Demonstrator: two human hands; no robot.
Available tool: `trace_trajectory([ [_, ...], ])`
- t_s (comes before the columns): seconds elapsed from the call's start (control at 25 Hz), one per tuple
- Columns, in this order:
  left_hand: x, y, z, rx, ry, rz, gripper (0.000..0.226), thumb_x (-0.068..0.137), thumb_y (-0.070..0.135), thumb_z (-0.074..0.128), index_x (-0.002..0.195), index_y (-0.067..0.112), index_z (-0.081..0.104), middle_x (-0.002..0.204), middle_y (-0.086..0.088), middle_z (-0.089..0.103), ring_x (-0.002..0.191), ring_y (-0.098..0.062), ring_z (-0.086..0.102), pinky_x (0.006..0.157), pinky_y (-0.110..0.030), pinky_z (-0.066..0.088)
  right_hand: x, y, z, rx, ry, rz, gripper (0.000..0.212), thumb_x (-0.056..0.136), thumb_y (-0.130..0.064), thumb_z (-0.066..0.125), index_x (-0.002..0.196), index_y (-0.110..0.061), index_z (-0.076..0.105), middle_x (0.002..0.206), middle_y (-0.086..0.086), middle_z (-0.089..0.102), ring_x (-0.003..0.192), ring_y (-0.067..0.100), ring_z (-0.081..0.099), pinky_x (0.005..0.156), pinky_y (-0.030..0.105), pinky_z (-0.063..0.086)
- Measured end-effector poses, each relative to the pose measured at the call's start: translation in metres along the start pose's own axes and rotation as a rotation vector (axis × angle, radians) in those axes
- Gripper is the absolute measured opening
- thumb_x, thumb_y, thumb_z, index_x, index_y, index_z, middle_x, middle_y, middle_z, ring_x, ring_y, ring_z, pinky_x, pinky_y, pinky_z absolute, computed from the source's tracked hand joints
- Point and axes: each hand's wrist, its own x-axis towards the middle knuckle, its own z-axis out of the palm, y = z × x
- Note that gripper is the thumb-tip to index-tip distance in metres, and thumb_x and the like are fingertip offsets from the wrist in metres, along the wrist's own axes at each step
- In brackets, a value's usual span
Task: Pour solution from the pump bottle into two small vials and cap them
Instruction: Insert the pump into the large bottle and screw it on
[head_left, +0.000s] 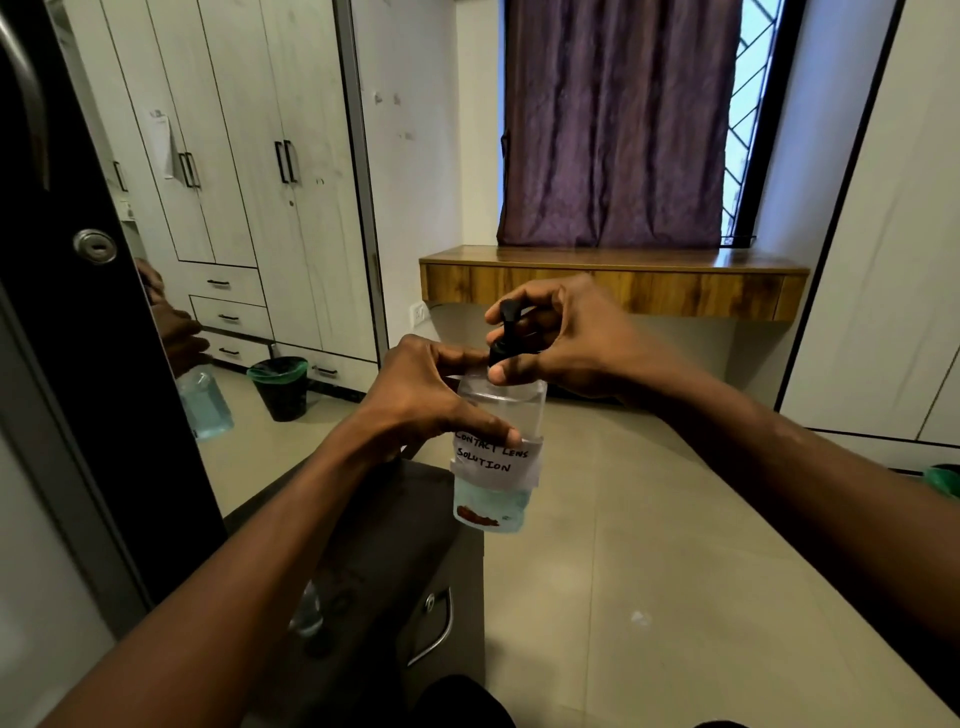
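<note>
A clear pump bottle (496, 470) with pale blue liquid in its lower part and a white handwritten label reading "contact lens solution" is held in the air in front of me. My left hand (426, 400) grips the bottle's upper body from the left. My right hand (566, 338) wraps its fingers around the black pump head (506, 332) at the top. Below my left forearm, small clear vials (309, 610) and dark caps (337, 603) sit blurred on a dark cabinet top (384, 530); their details are hard to make out.
A mirror (208, 208) at left reflects white wardrobes, the bottle and a hand. A black bin with a green liner (283, 387) stands on the tiled floor. A wooden shelf (613, 283) runs below a purple curtain. The cabinet has a metal handle (436, 631).
</note>
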Motion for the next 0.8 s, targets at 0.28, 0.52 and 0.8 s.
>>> trace_trajectory([
  [0.28,-0.012,-0.009,-0.029,0.152,-0.096,0.014,0.058,0.057,0.035,0.099,0.110,0.023,0.078,0.106,0.011,0.079,0.099,-0.005,0.075,0.085,-0.038,0.064,0.005,-0.001,0.038,-0.002,0.068,-0.069,0.053,0.067,-0.017,0.094,0.115,-0.013,0.072,0.099,-0.003,0.078,0.087,-0.002,0.074,0.075,0.011,0.057],
  [0.52,-0.039,-0.028,-0.070,0.304,-0.045,-0.092,0.061,0.053,0.039,0.100,0.108,0.026,0.078,0.108,0.013,0.078,0.103,0.000,0.071,0.088,-0.029,0.062,0.029,-0.006,0.098,0.022,0.081,-0.145,0.048,0.066,-0.017,0.093,0.110,-0.010,0.074,0.097,0.000,0.078,0.088,0.008,0.076,0.080,0.026,0.063],
  [0.8,-0.064,-0.064,-0.089,0.391,0.007,-0.164,0.070,0.047,0.035,0.102,0.112,0.023,0.079,0.114,0.008,0.078,0.109,0.000,0.069,0.091,-0.014,0.054,0.045,-0.002,0.159,0.053,0.040,-0.119,0.050,0.065,-0.022,0.093,0.111,-0.014,0.075,0.098,-0.001,0.078,0.089,0.008,0.075,0.084,0.029,0.063],
])
